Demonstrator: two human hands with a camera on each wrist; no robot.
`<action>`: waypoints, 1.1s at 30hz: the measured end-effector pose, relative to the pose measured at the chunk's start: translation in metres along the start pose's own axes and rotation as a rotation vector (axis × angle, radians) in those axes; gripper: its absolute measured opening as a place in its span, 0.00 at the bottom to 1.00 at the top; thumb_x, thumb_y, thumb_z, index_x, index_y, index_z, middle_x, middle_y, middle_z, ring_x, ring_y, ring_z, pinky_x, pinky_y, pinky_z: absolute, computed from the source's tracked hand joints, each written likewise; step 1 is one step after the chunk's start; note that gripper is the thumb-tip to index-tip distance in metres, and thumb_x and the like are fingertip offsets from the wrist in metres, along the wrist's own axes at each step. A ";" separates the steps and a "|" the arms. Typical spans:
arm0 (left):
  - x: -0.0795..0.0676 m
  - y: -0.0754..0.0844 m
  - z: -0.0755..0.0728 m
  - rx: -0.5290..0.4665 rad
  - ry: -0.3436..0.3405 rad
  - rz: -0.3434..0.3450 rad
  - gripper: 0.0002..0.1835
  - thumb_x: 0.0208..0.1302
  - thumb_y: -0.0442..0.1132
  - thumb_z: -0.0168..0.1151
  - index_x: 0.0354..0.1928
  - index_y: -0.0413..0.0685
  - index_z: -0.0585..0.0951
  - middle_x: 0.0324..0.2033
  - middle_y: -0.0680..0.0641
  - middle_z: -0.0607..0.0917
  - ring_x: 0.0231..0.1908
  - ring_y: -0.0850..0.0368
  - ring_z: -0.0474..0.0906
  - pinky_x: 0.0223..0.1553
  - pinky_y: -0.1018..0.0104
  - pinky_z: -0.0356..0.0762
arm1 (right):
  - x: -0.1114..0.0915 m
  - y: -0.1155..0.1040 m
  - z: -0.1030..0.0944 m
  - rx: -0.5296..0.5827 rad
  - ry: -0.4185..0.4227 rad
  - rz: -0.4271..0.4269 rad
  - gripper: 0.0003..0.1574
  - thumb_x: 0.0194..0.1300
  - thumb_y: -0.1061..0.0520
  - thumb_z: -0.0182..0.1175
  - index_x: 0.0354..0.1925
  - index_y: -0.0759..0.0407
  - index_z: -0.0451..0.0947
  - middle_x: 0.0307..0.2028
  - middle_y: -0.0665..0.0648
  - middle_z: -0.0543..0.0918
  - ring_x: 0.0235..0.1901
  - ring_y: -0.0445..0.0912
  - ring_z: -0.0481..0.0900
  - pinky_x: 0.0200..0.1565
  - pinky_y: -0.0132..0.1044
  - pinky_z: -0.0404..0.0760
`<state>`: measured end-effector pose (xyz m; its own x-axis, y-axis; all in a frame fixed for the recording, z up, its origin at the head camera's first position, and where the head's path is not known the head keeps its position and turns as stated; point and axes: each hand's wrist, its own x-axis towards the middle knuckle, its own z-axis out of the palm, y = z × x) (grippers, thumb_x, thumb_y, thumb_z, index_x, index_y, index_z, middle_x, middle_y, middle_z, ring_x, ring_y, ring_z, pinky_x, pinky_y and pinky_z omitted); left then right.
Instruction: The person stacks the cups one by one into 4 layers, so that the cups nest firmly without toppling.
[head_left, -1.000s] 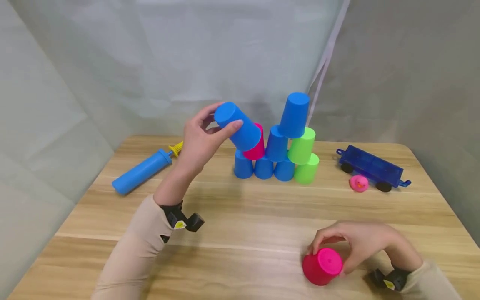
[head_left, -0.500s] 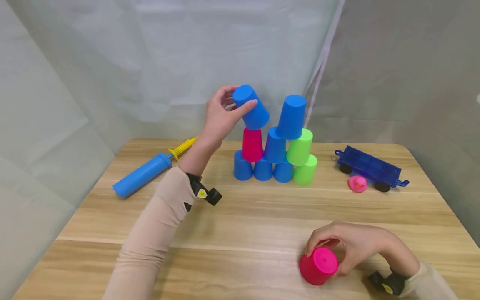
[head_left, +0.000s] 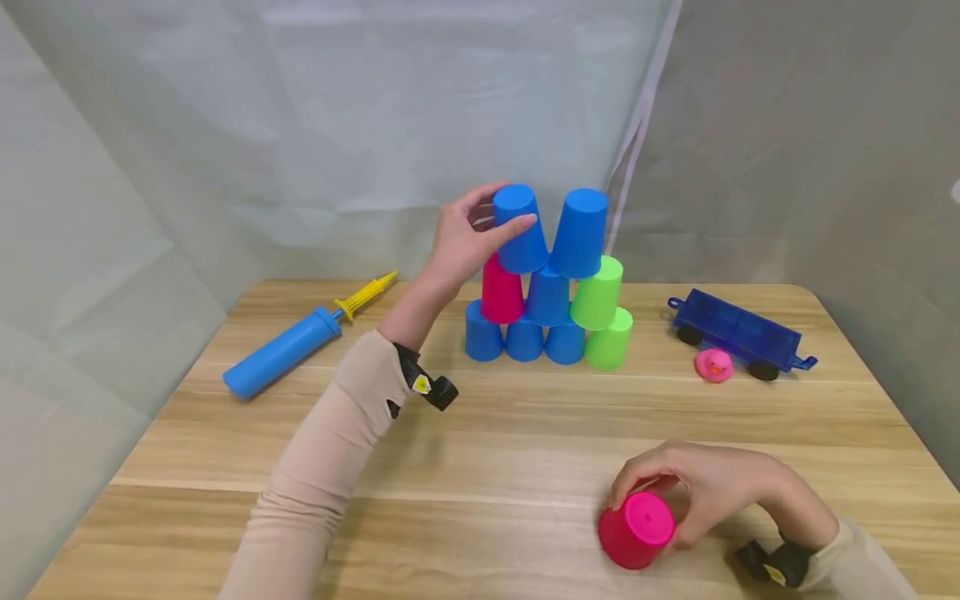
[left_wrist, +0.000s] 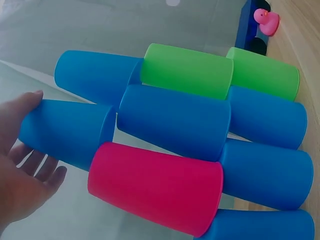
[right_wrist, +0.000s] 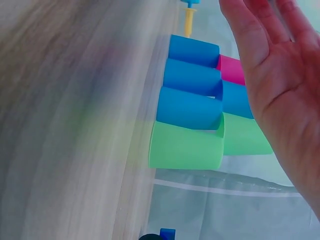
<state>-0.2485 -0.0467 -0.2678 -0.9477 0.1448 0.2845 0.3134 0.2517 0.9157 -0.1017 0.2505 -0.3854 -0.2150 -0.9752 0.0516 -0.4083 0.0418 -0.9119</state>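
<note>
My left hand [head_left: 463, 242] holds an upside-down blue cup [head_left: 525, 242] by its sides, thumb in front. In the left wrist view this cup [left_wrist: 70, 132] rests its rim across the bases of a pink cup [left_wrist: 155, 187] and a blue cup [left_wrist: 175, 120]. Beside it on the same level stands another blue cup [head_left: 581, 233], above a green cup [head_left: 597, 293]. Three blue cups and one green cup [head_left: 609, 342] form the bottom row. Near the table's front, my right hand [head_left: 708, 483] grips an upside-down red-pink cup [head_left: 626, 533] standing on the wood.
Left of the stack lies a blue hand pump [head_left: 281, 354] with a yellow nozzle [head_left: 367, 294]. To the right are a dark blue toy trailer [head_left: 738, 329] and a pink rubber duck [head_left: 715, 365]. Grey-green fabric [head_left: 420, 108] hangs behind the wooden table [head_left: 480, 433].
My left hand has moved right with the blue cup, which has gone from tilted to nearly upright on the stack. The right hand and its cup have hardly moved.
</note>
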 end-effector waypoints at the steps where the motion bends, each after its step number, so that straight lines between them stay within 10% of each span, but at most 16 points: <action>1: 0.000 0.000 0.000 0.002 -0.001 0.000 0.32 0.54 0.52 0.67 0.62 0.58 0.72 0.54 0.53 0.78 0.53 0.57 0.74 0.53 0.60 0.75 | 0.000 0.000 0.000 0.001 -0.001 -0.002 0.32 0.52 0.62 0.69 0.55 0.54 0.70 0.51 0.52 0.78 0.49 0.43 0.76 0.46 0.37 0.79; 23: 0.001 -0.005 0.008 -0.018 -0.041 -0.006 0.32 0.54 0.49 0.69 0.61 0.52 0.73 0.53 0.50 0.80 0.54 0.60 0.76 0.53 0.65 0.74 | 0.001 0.003 0.003 -0.068 0.004 -0.013 0.32 0.53 0.59 0.69 0.56 0.52 0.70 0.52 0.51 0.78 0.49 0.42 0.76 0.46 0.36 0.79; 33: 0.002 -0.004 0.016 0.038 -0.084 0.045 0.33 0.54 0.51 0.68 0.61 0.50 0.72 0.53 0.50 0.80 0.53 0.59 0.76 0.52 0.66 0.76 | 0.008 -0.031 -0.020 -0.269 0.218 0.012 0.36 0.51 0.55 0.71 0.58 0.52 0.72 0.53 0.48 0.78 0.53 0.43 0.74 0.49 0.38 0.79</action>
<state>-0.2504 -0.0322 -0.2751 -0.9245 0.2364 0.2989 0.3593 0.2789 0.8906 -0.1082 0.2452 -0.3487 -0.3937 -0.9063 0.1537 -0.6176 0.1369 -0.7745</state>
